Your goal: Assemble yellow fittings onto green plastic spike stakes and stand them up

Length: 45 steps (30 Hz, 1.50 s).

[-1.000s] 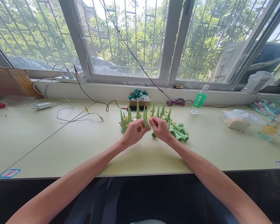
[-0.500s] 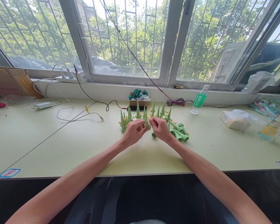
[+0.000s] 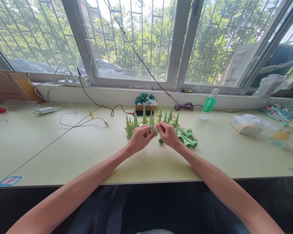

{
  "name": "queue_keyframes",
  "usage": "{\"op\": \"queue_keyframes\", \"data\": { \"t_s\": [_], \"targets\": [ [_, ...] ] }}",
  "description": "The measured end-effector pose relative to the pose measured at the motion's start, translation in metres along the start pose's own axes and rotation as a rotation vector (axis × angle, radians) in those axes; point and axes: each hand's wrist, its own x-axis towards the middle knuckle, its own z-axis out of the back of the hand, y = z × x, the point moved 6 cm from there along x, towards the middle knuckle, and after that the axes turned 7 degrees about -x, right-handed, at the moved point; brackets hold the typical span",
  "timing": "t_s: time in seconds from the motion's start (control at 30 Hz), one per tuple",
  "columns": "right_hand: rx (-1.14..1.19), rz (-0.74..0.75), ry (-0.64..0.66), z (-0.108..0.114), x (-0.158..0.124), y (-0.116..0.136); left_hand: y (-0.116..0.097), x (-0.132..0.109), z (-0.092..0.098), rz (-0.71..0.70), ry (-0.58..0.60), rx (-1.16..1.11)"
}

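Note:
My left hand [image 3: 139, 138] is closed round the base of a green, cone-shaped watering spike [image 3: 153, 129], which points upward. My right hand [image 3: 168, 134] pinches at the right side of the same spike, where a bit of yellow shows; its fingers largely hide the spot. Behind both hands, several green watering spikes [image 3: 144, 116] stand upright on their wide ends, with yellow side pieces. More spikes lie in a pile [image 3: 190, 142] right of my right hand. A short green piece [image 3: 161, 141] sits on the table below my right fingers.
Beyond the spikes are a dark phone [image 3: 143, 113] on a cable and a small box [image 3: 146, 106] of green and clear wrapping. A water bottle [image 3: 208, 104] and a tissue pack [image 3: 246, 125] stand on the right. Cables [image 3: 83, 122] and an adapter [image 3: 45, 110] lie left.

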Motion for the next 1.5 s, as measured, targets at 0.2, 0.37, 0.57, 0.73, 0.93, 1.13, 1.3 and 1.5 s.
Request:
{"op": "queue_keyframes", "data": {
  "t_s": [0.2, 0.37, 0.57, 0.73, 0.93, 1.13, 1.3, 1.5],
  "targets": [
    [0.007, 0.008, 0.005, -0.0002, -0.0001, 0.0, -0.0003, -0.0001, -0.0005, 0.002, 0.002, 0.006],
    [-0.001, 0.004, 0.01, -0.0011, -0.0004, -0.001, -0.0011, 0.0, -0.0007, -0.004, 0.0, 0.007],
    [0.002, 0.008, 0.02, -0.002, -0.0004, -0.0018, 0.0, -0.0005, -0.0011, 0.01, 0.002, 0.012],
    [-0.005, 0.006, 0.025, -0.0021, 0.0001, -0.0018, 0.0001, -0.0007, -0.0011, 0.001, 0.004, 0.014],
    [-0.006, 0.015, 0.021, -0.0012, 0.0003, -0.0005, -0.002, -0.0003, -0.0009, 0.003, -0.001, 0.014],
    [-0.01, 0.016, 0.02, -0.0009, 0.0004, -0.0003, -0.0023, -0.0003, -0.0011, 0.011, 0.005, 0.015],
    [-0.004, 0.023, 0.022, -0.0008, 0.0002, 0.0002, -0.0028, -0.0007, -0.0012, 0.014, 0.008, 0.018],
    [-0.006, 0.023, 0.025, -0.0005, 0.0003, 0.0003, -0.0028, -0.0005, -0.0017, 0.007, 0.006, 0.026]
  ]
}}
